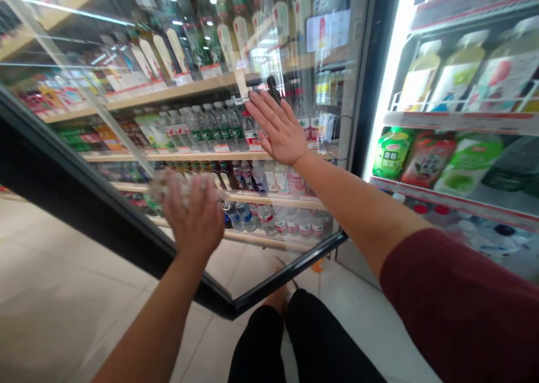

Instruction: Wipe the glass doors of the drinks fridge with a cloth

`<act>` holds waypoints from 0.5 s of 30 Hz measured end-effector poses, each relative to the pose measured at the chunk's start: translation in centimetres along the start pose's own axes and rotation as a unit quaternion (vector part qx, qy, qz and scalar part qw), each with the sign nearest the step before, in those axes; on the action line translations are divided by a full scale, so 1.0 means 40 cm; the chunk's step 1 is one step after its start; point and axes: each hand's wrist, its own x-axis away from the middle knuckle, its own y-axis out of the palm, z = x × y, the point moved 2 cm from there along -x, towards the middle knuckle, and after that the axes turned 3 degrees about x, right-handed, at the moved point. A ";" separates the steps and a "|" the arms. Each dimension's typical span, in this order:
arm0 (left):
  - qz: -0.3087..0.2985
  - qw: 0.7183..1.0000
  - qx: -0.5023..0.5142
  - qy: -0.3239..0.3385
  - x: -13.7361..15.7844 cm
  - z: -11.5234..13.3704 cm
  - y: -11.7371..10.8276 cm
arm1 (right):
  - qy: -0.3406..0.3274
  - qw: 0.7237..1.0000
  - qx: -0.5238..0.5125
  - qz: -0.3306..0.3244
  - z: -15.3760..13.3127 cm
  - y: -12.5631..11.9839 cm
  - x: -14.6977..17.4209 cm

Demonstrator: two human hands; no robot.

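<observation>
An open glass door (269, 226) with a black frame stands slanted in front of me. My left hand (193, 214), smeared by motion, presses a crumpled, greyish-white cloth (158, 186) against the lower part of the pane. Higher up and to the right, my right hand (280, 127) lies against the glass with its palm down and fingers stretched out. Nothing shows in that hand. A small dark and white fitting (242, 94) sits just beyond its fingertips; I cannot make out what it is.
Through the pane, wooden shelves (202, 156) carry rows of bottles. At right, a lit fridge (446, 122) holds large drink bottles (393, 154) on racks. The door's lower black corner (232, 307) juts out close to my legs (295, 338) above the tiled floor (84, 254).
</observation>
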 end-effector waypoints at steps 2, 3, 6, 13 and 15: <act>-0.032 0.998 0.017 0.058 0.063 0.026 0.032 | 0.003 1.000 0.009 0.006 -0.003 -0.003 0.001; -0.036 0.996 0.018 0.074 0.072 0.025 0.038 | 0.005 1.000 0.015 0.006 -0.003 -0.003 0.001; -0.015 0.998 0.004 0.066 0.006 -0.018 0.018 | 0.003 1.000 0.023 0.010 -0.001 0.001 0.002; 0.000 0.998 0.012 -0.060 -0.084 0.007 0.036 | -0.007 1.000 0.019 0.012 0.004 0.007 0.001; -0.049 0.997 0.052 0.027 -0.049 0.050 0.077 | -0.001 1.000 0.015 -0.007 0.000 0.004 -0.003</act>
